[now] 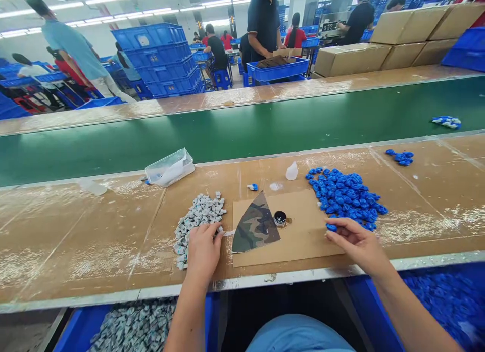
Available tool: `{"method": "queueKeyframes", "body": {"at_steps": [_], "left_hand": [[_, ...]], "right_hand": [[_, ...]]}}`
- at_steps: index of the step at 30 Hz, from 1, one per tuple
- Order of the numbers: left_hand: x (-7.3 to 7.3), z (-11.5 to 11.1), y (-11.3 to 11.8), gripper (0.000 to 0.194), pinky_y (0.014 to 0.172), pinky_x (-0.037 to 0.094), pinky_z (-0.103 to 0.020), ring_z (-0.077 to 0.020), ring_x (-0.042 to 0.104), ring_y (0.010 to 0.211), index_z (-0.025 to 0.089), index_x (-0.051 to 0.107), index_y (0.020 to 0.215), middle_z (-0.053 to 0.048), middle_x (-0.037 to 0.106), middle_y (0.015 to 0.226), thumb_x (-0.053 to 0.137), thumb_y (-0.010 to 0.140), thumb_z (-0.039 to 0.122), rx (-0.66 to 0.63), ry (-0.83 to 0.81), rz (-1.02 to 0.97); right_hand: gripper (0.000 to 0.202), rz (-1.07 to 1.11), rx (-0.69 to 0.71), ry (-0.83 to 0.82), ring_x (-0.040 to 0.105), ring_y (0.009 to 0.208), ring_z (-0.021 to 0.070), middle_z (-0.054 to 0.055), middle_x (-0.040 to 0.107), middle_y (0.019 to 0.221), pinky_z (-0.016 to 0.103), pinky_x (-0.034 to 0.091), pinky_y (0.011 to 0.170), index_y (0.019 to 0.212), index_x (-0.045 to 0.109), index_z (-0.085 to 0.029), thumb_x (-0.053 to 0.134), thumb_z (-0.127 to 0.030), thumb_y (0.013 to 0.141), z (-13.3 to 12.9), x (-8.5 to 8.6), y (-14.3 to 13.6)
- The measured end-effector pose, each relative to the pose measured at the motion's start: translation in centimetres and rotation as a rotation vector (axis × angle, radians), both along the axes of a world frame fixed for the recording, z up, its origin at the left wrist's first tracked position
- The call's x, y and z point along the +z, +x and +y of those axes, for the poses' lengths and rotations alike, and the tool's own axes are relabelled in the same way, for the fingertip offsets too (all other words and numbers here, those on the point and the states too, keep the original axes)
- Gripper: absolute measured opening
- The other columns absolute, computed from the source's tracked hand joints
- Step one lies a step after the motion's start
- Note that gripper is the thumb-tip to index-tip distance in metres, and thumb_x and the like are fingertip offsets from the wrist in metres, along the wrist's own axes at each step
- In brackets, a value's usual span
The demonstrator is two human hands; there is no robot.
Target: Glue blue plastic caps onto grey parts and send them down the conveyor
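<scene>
My left hand [204,248] rests at the right edge of a heap of small grey parts [197,213], its fingers drawn together; whether a part is between them is hidden. Between thumb and fingers, my right hand [356,241] pinches a small blue piece [331,227], beside a pile of similar blue pieces [346,190]. Between the hands lies a cardboard sheet [303,251], bearing a camouflage-patterned triangular piece [255,223] and a small round black cup [280,218]. One blue-and-white piece [252,187] lies just behind the sheet.
A clear plastic box [170,167] lies tilted near the green conveyor belt [227,135]. A translucent white piece [291,171] stands behind the cardboard. Finished-looking blue-and-white pieces [447,121] lie on the belt. Below the table edge are bins of grey parts [132,327] and blue pieces [447,301].
</scene>
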State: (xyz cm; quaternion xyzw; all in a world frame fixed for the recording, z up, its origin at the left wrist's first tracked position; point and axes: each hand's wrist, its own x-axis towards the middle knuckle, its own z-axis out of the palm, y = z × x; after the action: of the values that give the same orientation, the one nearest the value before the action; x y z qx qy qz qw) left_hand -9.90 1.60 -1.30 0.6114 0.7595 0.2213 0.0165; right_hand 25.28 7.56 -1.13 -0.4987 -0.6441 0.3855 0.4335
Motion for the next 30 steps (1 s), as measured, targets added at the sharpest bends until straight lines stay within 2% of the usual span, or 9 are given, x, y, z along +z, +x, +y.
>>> {"method": "queueKeyframes", "body": {"at_steps": [5,9,12,16,19,24,27,30], "left_hand": [[-1.0,0.0,1.2,0.027,0.078,0.041,-0.040,-0.0288,0.056,0.079,0.018,0.069,0.093,-0.012,0.070,0.082,0.045,0.083,0.028,0.026,0.059,0.170],[-1.9,-0.2,1.2,0.031,0.080,0.040,-0.040,-0.0277,0.057,0.076,0.015,0.068,0.094,-0.013,0.069,0.079,0.040,0.086,0.026,0.030,0.158,0.164],[-2.4,-0.3,1.1,0.032,0.080,0.040,-0.040,-0.0283,0.058,0.079,0.015,0.067,0.093,-0.014,0.070,0.082,0.038,0.088,0.028,0.042,0.173,0.136],[-2.4,-0.2,1.1,0.031,0.077,0.040,-0.042,-0.0313,0.057,0.081,0.018,0.066,0.087,-0.015,0.070,0.086,0.038,0.088,0.031,0.040,0.125,0.113],[-1.8,-0.3,1.3,0.031,0.079,0.042,-0.043,-0.0301,0.058,0.078,0.019,0.066,0.084,-0.014,0.071,0.082,0.038,0.087,0.032,0.043,0.163,0.027],[-0.5,-1.0,1.9,0.029,0.084,0.044,-0.041,-0.0267,0.062,0.088,0.022,0.069,0.092,-0.010,0.072,0.091,0.044,0.086,0.037,0.093,0.225,-0.309],[0.0,-1.2,2.6,0.033,0.081,0.048,-0.038,-0.0231,0.065,0.082,0.022,0.070,0.093,-0.007,0.072,0.090,0.055,0.079,0.048,0.194,0.162,-0.707],[0.6,-0.9,3.5,0.045,0.073,0.052,-0.032,-0.0177,0.064,0.071,0.018,0.071,0.089,-0.005,0.072,0.085,0.070,0.064,0.055,0.239,0.109,-1.166]], "right_hand": [[0.033,0.026,0.113,-0.015,0.068,0.071,0.0178,0.006,0.071,0.083,0.031,0.060,0.066,0.100,0.069,-0.019,0.066,-0.045,0.080,0.8,0.2,-3.4],[0.021,-0.101,0.166,0.128,0.068,0.075,0.0173,0.007,0.073,0.089,0.029,0.058,0.068,0.098,0.069,-0.020,0.060,-0.033,0.085,1.9,0.4,-5.4],[0.018,-0.196,0.205,0.230,0.068,0.074,0.0164,0.006,0.073,0.092,0.029,0.057,0.069,0.099,0.070,-0.021,0.056,-0.027,0.087,2.6,0.5,-6.3],[0.018,-0.277,0.245,0.259,0.067,0.074,0.0165,0.004,0.074,0.090,0.029,0.055,0.071,0.099,0.071,-0.023,0.058,-0.021,0.087,3.1,0.6,-6.8],[0.020,-0.320,0.263,0.266,0.067,0.076,0.0171,0.003,0.074,0.090,0.030,0.054,0.071,0.100,0.071,-0.023,0.059,-0.017,0.086,3.3,0.7,-7.0],[0.023,-0.335,0.286,0.305,0.068,0.085,0.0179,0.003,0.074,0.094,0.029,0.052,0.078,0.102,0.071,-0.024,0.061,-0.014,0.085,3.4,0.8,-7.0],[0.022,-0.332,0.274,0.321,0.068,0.085,0.0173,0.003,0.074,0.094,0.028,0.053,0.077,0.102,0.071,-0.024,0.061,-0.013,0.085,3.5,0.7,-7.0],[0.021,-0.314,0.234,0.320,0.068,0.077,0.0155,0.003,0.074,0.091,0.026,0.053,0.072,0.101,0.072,-0.024,0.062,-0.015,0.084,3.5,0.5,-6.9]]}}
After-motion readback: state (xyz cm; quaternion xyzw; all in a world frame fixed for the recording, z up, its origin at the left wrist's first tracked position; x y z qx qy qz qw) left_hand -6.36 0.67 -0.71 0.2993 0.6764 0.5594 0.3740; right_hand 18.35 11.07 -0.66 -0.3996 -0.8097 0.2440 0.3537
